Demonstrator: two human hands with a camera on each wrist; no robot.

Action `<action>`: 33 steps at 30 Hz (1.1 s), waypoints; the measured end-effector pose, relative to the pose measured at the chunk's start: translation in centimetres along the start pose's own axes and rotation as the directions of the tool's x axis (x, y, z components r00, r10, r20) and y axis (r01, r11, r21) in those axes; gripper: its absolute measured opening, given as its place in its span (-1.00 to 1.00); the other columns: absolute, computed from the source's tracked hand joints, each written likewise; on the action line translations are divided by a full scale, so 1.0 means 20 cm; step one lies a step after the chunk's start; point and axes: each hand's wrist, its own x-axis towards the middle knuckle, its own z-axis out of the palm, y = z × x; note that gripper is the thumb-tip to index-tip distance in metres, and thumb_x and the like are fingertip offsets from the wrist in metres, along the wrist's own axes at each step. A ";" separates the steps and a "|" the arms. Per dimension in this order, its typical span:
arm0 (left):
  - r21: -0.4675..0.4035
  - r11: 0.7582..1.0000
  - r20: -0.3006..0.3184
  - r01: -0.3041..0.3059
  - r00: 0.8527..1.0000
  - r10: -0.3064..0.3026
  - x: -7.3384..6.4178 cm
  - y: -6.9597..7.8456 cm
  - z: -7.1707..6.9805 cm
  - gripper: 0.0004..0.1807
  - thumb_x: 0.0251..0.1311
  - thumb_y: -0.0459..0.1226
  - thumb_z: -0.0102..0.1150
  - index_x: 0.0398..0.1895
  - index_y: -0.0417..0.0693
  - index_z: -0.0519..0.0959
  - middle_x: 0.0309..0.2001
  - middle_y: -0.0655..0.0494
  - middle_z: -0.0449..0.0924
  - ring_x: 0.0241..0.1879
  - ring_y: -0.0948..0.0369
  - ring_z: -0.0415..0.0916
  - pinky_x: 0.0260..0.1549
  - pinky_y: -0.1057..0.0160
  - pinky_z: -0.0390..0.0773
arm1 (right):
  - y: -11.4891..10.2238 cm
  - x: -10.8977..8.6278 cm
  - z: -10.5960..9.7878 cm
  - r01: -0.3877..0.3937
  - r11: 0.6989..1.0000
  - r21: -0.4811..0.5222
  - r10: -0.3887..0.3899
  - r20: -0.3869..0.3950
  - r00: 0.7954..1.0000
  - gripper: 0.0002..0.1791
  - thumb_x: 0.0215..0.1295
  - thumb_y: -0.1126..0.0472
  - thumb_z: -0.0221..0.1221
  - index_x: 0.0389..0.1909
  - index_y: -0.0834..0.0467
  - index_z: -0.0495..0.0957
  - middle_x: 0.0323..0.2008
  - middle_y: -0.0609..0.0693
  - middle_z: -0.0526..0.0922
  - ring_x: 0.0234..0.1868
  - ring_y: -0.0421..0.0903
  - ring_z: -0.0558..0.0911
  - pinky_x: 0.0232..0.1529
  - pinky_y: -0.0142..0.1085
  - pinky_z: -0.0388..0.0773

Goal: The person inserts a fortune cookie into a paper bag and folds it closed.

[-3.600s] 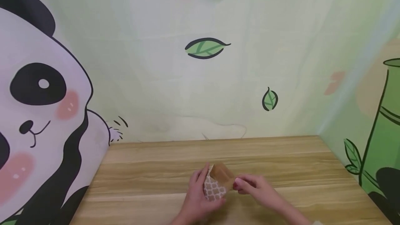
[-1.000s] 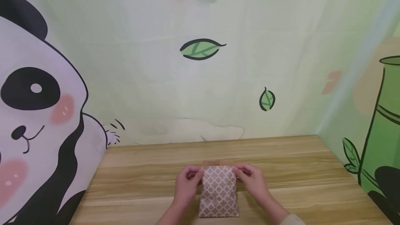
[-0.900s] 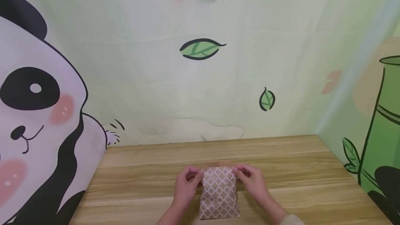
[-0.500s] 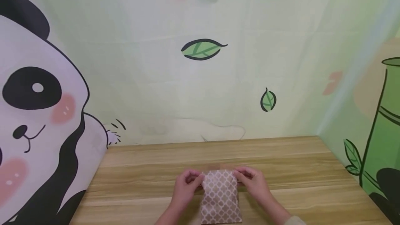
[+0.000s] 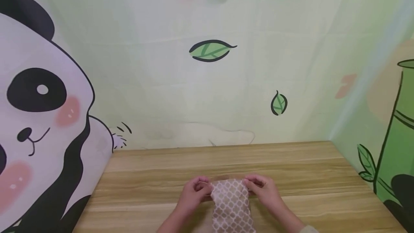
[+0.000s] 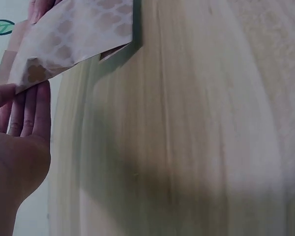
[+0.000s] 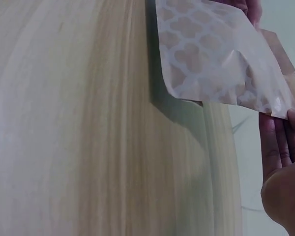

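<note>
Over surface [image 5: 145, 175], my left hand [image 5: 191, 197] and right hand [image 5: 267, 190] pinch bag [image 5: 231, 204] by top corners; bag now nearer me, likely well steadied.

The head view cuts the bag [image 5: 231, 204] below and, at the sides, the panda [image 5: 35, 51] and bamboo [image 5: 398, 150] (both are drawings). In the wrist views, the bag partly hides left hand [image 6: 22, 150] and right hand [image 7: 287, 182].
</note>
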 end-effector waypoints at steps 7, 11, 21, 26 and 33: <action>0.066 0.997 0.006 -0.033 0.999 0.032 0.00 0.02 0.01 -0.76 0.39 -0.44 0.30 0.01 -0.45 0.60 -0.21 -0.03 0.76 -0.20 0.13 0.75 -0.05 0.02 0.79 | 0.00 0.00 -0.02 -0.011 1.000 -0.002 0.011 -0.005 1.000 -0.78 0.46 0.37 0.31 0.01 0.42 0.69 -0.16 0.13 0.78 -0.19 -0.11 0.74 -0.12 -0.27 0.79; 0.051 0.998 0.002 -0.040 0.999 0.040 -0.01 0.02 0.01 -0.76 0.40 -0.43 0.32 -0.01 -0.48 0.61 -0.20 -0.07 0.77 -0.20 0.13 0.77 -0.04 0.01 0.79 | 0.00 0.00 -0.02 -0.004 1.000 0.000 0.004 -0.009 1.000 -0.79 0.46 0.38 0.30 0.00 0.42 0.70 -0.16 0.15 0.78 -0.20 -0.13 0.75 -0.12 -0.28 0.79; 0.106 0.994 0.014 -0.036 0.999 0.035 0.01 0.03 0.01 -0.77 0.36 -0.44 0.27 -0.01 -0.44 0.62 -0.24 -0.01 0.76 -0.22 0.15 0.76 -0.09 0.09 0.80 | -0.01 -0.01 -0.03 0.013 1.000 -0.015 -0.013 -0.021 1.000 -0.79 0.45 0.39 0.30 0.00 0.44 0.69 -0.16 0.18 0.78 -0.21 -0.13 0.75 -0.16 -0.27 0.79; 0.134 0.991 0.035 -0.023 0.999 0.018 0.00 0.06 0.02 -0.70 0.36 -0.42 0.26 0.08 -0.46 0.61 -0.21 -0.02 0.73 -0.20 0.11 0.76 -0.08 0.09 0.80 | -0.02 -0.01 -0.04 0.013 1.000 -0.022 -0.014 -0.017 1.000 -0.79 0.46 0.39 0.30 0.00 0.42 0.70 -0.16 0.17 0.78 -0.21 -0.12 0.75 -0.16 -0.27 0.79; 0.208 0.977 0.102 -0.038 0.995 0.017 0.03 0.09 0.02 -0.63 0.36 -0.30 0.43 0.06 -0.43 0.63 -0.19 -0.04 0.77 -0.20 0.17 0.73 -0.09 0.12 0.80 | -0.02 -0.01 -0.06 0.041 0.999 -0.026 -0.040 0.024 0.999 -0.77 0.47 0.36 0.30 0.02 0.44 0.69 -0.15 0.21 0.79 -0.20 -0.11 0.78 -0.14 -0.27 0.79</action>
